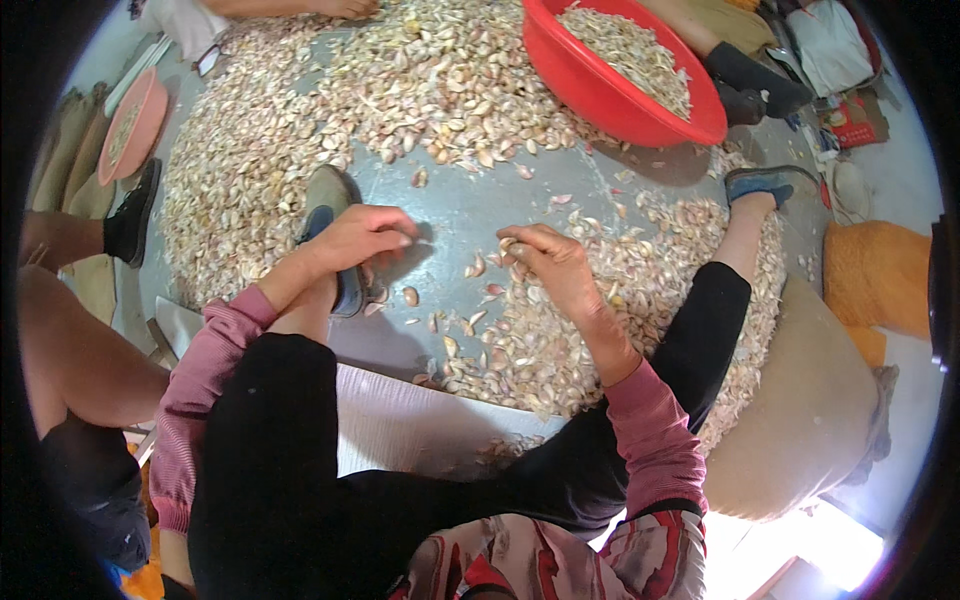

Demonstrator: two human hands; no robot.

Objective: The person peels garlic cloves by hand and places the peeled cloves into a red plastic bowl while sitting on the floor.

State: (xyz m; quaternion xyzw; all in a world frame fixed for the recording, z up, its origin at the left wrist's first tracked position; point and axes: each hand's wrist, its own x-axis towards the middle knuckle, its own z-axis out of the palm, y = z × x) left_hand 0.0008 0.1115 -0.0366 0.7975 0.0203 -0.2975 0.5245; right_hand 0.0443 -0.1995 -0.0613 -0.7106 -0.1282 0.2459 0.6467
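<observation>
Loose garlic cloves (590, 310) lie heaped under and around my right hand (560, 268). Its thumb and forefinger are pinched at a garlic clove (508, 250), partly hidden by the fingertips. My left hand (362, 238) is held above the grey surface (440, 225), beside my left shoe. Its thumb and fingers come close together, and what is between them, if anything, is too small and blurred to name. A few single cloves (411, 296) are scattered between the hands, some with pinkish skin.
A larger spread of garlic (430, 85) covers the far and left side. A red basin (620, 95) of garlic stands far right, a pink basin (133, 125) far left. Other people's legs and a hand (345, 8) are around the spread. A beige sack (800, 420) lies at right.
</observation>
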